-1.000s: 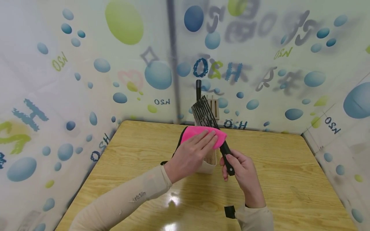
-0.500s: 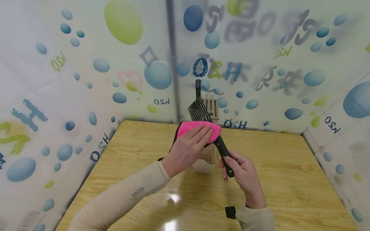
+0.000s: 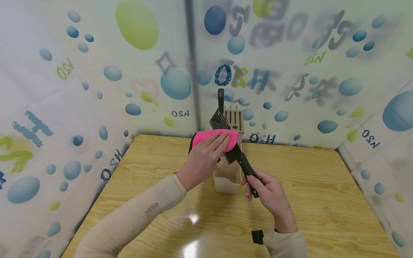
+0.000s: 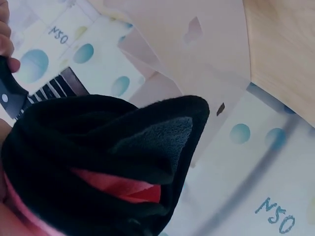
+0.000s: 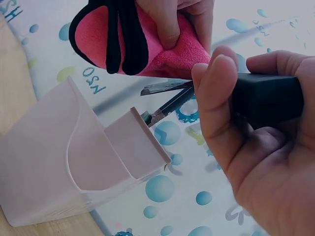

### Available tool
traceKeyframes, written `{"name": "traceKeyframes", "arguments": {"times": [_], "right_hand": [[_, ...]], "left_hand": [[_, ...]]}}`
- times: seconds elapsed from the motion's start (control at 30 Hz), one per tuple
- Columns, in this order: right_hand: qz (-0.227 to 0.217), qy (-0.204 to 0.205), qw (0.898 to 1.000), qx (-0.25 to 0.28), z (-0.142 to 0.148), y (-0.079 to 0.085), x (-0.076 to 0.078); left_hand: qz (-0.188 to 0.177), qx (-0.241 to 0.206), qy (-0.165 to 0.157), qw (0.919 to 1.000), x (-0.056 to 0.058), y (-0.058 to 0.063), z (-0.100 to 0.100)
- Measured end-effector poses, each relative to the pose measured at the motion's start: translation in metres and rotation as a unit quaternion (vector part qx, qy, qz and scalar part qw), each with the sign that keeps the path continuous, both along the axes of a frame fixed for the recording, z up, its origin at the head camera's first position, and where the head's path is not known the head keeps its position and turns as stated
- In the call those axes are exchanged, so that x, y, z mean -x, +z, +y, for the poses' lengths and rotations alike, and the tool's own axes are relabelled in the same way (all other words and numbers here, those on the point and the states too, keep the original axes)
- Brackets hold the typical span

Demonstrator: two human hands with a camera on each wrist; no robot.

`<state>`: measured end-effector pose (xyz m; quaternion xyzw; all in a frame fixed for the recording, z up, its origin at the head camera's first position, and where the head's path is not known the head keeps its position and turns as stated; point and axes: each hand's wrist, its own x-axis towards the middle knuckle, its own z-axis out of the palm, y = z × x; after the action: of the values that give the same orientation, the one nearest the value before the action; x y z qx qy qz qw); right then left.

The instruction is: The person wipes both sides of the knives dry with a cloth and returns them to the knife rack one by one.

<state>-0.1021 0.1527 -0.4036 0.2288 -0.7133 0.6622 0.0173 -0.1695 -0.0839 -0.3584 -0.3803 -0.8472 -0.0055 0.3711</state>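
Note:
My right hand point(image 3: 269, 191) grips the black handle point(image 3: 246, 165) of a broad kitchen knife, a cleaver with a dark streaked blade point(image 3: 231, 156). The blade points up and away to the left. A pink cloth point(image 3: 200, 137) with a black border lies folded over the blade's middle, pinched in my left hand point(image 3: 201, 159). In the right wrist view the left thumb presses into the cloth point(image 5: 93, 42), and the blade's tip end shows below it. Bunched cloth folds point(image 4: 152, 132) fill much of the left wrist view, hiding most of the blade.
Behind the hands stands a pale knife holder point(image 3: 227, 187) with an open front compartment and a slotted top point(image 3: 238, 120). Another black-handled utensil point(image 3: 221, 98) stands in it. The wooden table point(image 3: 309, 186) meets patterned walls at the back and sides.
My left hand has slid the cloth up and left along the blade, away from the handle, uncovering the part near the handle. The right hand stays almost in place.

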Motion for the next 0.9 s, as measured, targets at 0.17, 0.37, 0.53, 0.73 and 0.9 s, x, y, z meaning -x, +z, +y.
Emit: {"name": "traceKeyframes", "arguments": {"times": [0.17, 0.37, 0.53, 0.73, 0.9], "right_hand": [[0.017, -0.008, 1.000, -0.011, 0.000, -0.001, 0.000], [0.032, -0.016, 0.999, -0.018, -0.001, -0.002, -0.001], [0.043, -0.027, 0.999, -0.015, -0.003, 0.000, -0.002], [0.076, -0.064, 0.995, -0.011, -0.006, 0.001, -0.003], [0.085, -0.108, 0.990, -0.015, -0.008, 0.002, -0.003]], "left_hand": [[-0.006, -0.018, 0.010, 0.9998, 0.006, 0.003, -0.005], [-0.028, -0.025, 0.032, 0.9988, 0.013, 0.005, -0.014], [-0.045, -0.033, 0.044, 0.9974, 0.017, 0.008, -0.018], [-0.039, -0.016, 0.031, 0.9986, 0.012, 0.010, -0.016], [-0.019, 0.009, 0.018, 0.9996, 0.005, 0.008, -0.008]]}}
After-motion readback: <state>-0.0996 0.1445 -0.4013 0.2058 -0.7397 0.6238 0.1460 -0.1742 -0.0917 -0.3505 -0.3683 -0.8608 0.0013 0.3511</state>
